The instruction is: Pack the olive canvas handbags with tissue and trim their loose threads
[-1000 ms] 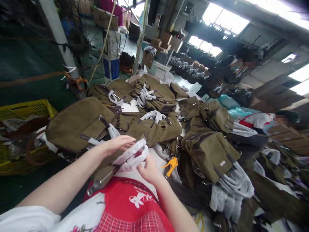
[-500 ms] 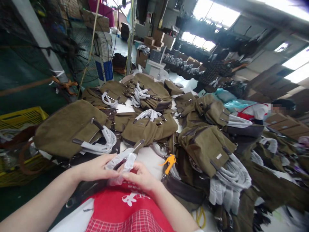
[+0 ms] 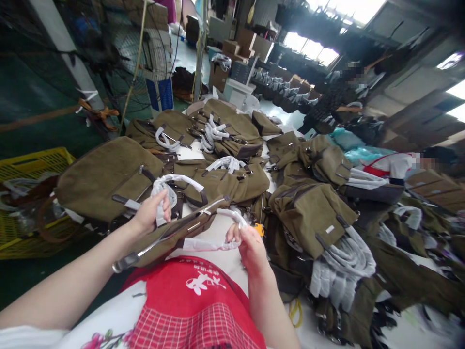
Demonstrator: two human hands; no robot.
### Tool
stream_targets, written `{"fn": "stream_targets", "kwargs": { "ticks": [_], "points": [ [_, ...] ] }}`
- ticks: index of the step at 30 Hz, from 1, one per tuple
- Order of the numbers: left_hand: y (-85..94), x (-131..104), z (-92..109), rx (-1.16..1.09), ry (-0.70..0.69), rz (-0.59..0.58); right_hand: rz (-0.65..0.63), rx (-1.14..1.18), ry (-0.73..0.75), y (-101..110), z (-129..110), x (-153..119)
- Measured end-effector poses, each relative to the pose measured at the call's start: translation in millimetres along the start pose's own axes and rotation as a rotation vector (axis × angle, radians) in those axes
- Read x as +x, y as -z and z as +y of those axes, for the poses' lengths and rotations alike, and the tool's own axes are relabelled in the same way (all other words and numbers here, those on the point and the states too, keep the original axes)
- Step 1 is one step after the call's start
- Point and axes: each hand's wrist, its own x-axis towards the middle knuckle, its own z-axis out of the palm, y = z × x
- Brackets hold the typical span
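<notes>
An olive canvas handbag (image 3: 162, 242) with a metal zipper is held up in front of my red apron, tilted, its zipped top facing up. My left hand (image 3: 154, 212) is closed around one bag handle (image 3: 189, 181) wrapped in whitish film. In my right hand (image 3: 251, 246), fingers curled, is the bag's other wrapped handle (image 3: 210, 244), which loops toward me. Just behind the right hand shows part of an orange air blow gun (image 3: 259, 229). A larger olive bag (image 3: 109, 177) lies to the left, close behind my left hand.
Piles of olive bags (image 3: 308, 218) with wrapped handles cover much of the white table. At left stands a yellow crate (image 3: 36, 167) with straps inside, near a slanted metal pole (image 3: 61, 48). Two other people are farther back at right, beside stacked cartons (image 3: 434, 182).
My hands were together at the wrapped handles; now they are apart, each pulling one handle. The handbag has risen into view between them. The camera view has shifted slightly.
</notes>
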Motion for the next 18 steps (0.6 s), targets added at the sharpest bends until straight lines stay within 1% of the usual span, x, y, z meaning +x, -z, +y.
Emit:
{"fn": "stream_targets", "kwargs": {
  "ticks": [1,2,3,5,6,7,8,9,10,11,12,13,14,15,17,18],
  "points": [
    [-9.9,-1,-8,-0.055,0.035,-0.002,0.020,-0.062,-0.018,8,4,-2],
    [-19.7,-3,-16,-0.103,0.076,-0.010,0.037,-0.173,-0.064,16,9,-5],
    [-28.6,-5,-26,-0.143,0.116,-0.016,0.072,-0.335,-0.122,23,14,-8],
    [-41.1,-9,-42,-0.204,0.176,-0.013,0.212,-0.751,-0.186,33,21,-14],
    [-44.2,-10,-49,-0.228,0.193,-0.002,0.291,-0.949,-0.159,34,23,-17],
    [-45.6,-9,-54,-0.245,0.206,0.010,0.344,-1.106,-0.091,32,24,-19],
    [-45.8,-8,-57,-0.256,0.217,0.020,0.354,-1.212,0.001,27,23,-21],
    [-45.4,-7,-60,-0.261,0.226,0.027,0.308,-1.271,0.089,20,22,-22],
    [-44.9,-6,-61,-0.260,0.235,0.029,0.210,-1.296,0.154,11,21,-22],
    [-44.7,-4,-62,-0.256,0.242,0.025,0.092,-1.302,0.187,1,21,-21],
    [-45.0,-4,-62,-0.251,0.245,0.018,-0.019,-1.300,0.184,-8,22,-18],
    [-45.7,-3,-63,-0.246,0.246,0.008,-0.103,-1.288,0.135,-17,24,-14],
    [-46.5,-4,-63,-0.241,0.245,-0.002,-0.156,-1.268,0.057,-23,29,-8],
    [-47.1,-4,-63,-0.237,0.243,-0.011,-0.181,-1.241,-0.030,-28,36,-3],
    [-47.1,-6,-63,-0.231,0.235,-0.018,-0.152,-1.190,-0.160,-32,52,10],
    [-46.2,-6,-63,-0.230,0.231,-0.014,-0.129,-1.166,-0.182,-31,60,15]
  ]
}}
